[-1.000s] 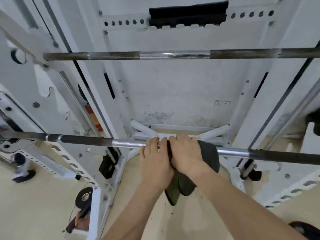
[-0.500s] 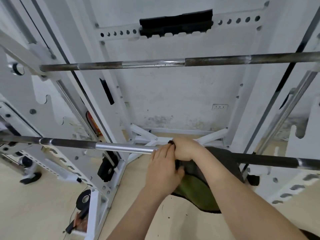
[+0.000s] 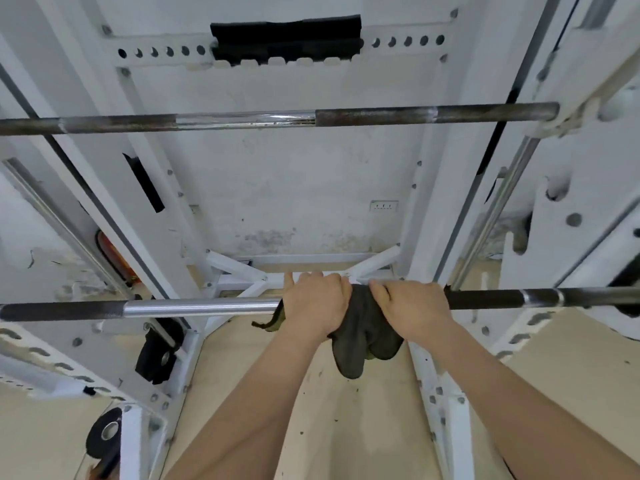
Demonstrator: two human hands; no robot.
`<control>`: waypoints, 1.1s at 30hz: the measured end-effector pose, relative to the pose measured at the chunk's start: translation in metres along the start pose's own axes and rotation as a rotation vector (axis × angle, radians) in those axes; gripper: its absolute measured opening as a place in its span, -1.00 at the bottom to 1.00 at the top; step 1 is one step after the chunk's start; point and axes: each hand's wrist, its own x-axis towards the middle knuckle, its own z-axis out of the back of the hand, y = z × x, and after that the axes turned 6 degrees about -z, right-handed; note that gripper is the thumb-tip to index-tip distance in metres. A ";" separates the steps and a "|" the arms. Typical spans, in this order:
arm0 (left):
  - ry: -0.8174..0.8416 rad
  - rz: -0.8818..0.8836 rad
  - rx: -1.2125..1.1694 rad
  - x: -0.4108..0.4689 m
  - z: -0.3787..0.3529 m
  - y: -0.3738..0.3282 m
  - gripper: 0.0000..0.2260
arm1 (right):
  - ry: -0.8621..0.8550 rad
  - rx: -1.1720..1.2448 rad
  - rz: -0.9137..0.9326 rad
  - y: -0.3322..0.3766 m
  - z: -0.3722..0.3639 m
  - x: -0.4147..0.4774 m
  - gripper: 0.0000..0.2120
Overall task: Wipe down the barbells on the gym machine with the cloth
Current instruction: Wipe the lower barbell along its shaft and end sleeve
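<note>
A near barbell (image 3: 201, 306) crosses the view low down, chrome in the middle and dark at its knurled ends. A dark green cloth (image 3: 360, 337) is wrapped over it at the centre and hangs below. My left hand (image 3: 315, 303) grips the cloth and bar on the left side. My right hand (image 3: 412, 306) grips the cloth and bar on the right side. A second, rustier barbell (image 3: 381, 116) sits higher and farther back on the rack.
White rack uprights (image 3: 446, 202) and slotted rails (image 3: 526, 327) frame both sides. A black pad (image 3: 284, 39) is on the rear crossbeam. Black weight plates (image 3: 159, 351) hang low on the left. The beige floor (image 3: 346, 427) lies below.
My hands have spread apart along the near bar, with the cloth now bunched between them. The view has shifted to the right.
</note>
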 end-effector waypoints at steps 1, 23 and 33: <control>-0.126 -0.043 -0.028 -0.002 0.000 -0.004 -0.70 | -0.018 -0.007 -0.023 0.002 -0.002 0.003 -0.51; 0.361 -0.112 -0.232 0.014 0.013 0.004 -0.69 | 0.059 0.308 0.125 -0.029 0.007 0.021 -0.56; -0.047 0.031 0.146 -0.022 -0.004 -0.017 -0.73 | 0.241 0.096 0.222 -0.019 0.010 0.027 -0.39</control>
